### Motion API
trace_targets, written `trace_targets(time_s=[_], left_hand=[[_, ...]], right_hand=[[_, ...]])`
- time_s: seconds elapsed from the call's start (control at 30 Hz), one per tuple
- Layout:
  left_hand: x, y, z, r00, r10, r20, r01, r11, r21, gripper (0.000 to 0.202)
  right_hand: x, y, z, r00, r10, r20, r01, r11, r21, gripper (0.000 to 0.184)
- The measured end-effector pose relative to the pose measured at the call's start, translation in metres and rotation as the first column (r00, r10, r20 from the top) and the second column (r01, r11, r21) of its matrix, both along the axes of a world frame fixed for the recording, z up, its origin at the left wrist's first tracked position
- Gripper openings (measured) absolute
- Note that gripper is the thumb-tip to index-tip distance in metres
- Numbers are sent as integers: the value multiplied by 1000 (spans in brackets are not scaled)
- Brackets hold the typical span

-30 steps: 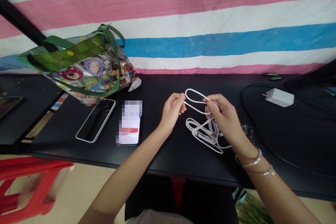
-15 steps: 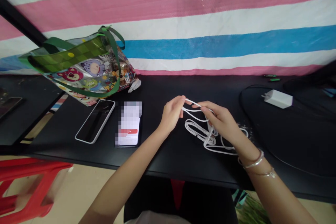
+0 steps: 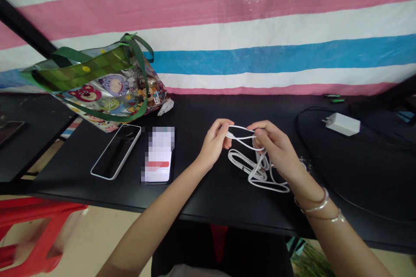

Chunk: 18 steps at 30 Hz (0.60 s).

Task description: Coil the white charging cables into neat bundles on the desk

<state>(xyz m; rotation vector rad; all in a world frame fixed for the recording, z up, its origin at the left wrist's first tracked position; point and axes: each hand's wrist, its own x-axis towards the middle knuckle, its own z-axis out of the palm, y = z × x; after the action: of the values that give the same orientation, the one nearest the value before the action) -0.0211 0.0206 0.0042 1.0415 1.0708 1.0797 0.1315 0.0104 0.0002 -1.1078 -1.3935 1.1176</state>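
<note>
Between my hands, several strands of a white cable (image 3: 242, 138) are stretched in narrow loops just above the table. My left hand (image 3: 217, 140) pinches the left end of these loops between thumb and fingers. At the other end my right hand (image 3: 271, 143) grips the strands, its thumb pressed against the index finger. Below the right hand lies a loose bundle of white cable (image 3: 245, 162) on the black table, partly covered by that hand and wrist. Whether the bundle and the held strands are one cable I cannot tell.
Left of my arms lie a phone with a lit screen (image 3: 159, 151) and a white-edged dark phone (image 3: 117, 151). Behind them stands a green-trimmed cartoon bag (image 3: 113, 86). A white charger plug (image 3: 342, 124) and a thin black cord (image 3: 297, 127) are at right. A red stool (image 3: 42, 225) stands lower left.
My right hand has shifted slightly right and its fingers have closed more on the strands. Part of the bundle on the table has drawn a little left.
</note>
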Motion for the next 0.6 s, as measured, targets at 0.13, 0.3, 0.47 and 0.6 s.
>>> trace_targets(time_s=[0.13, 0.3, 0.47, 0.6], left_hand=[[1, -2, 0, 998, -29, 52, 31, 998, -53, 23], [4, -3, -2, 997, -75, 27, 76, 996, -42, 12], [5, -3, -6, 995, -97, 10, 97, 995, 14, 23], [5, -5, -7, 990, -112, -83, 119, 989, 92, 12]], right_hand=[[0, 1, 1, 986, -35, -162, 27, 998, -55, 26], [1, 2, 3, 957, -55, -285, 30, 995, -91, 28], [6, 7, 1, 926, -90, -367, 37, 988, -150, 31], [12, 11, -3, 922, -71, -381, 8, 986, -164, 34]])
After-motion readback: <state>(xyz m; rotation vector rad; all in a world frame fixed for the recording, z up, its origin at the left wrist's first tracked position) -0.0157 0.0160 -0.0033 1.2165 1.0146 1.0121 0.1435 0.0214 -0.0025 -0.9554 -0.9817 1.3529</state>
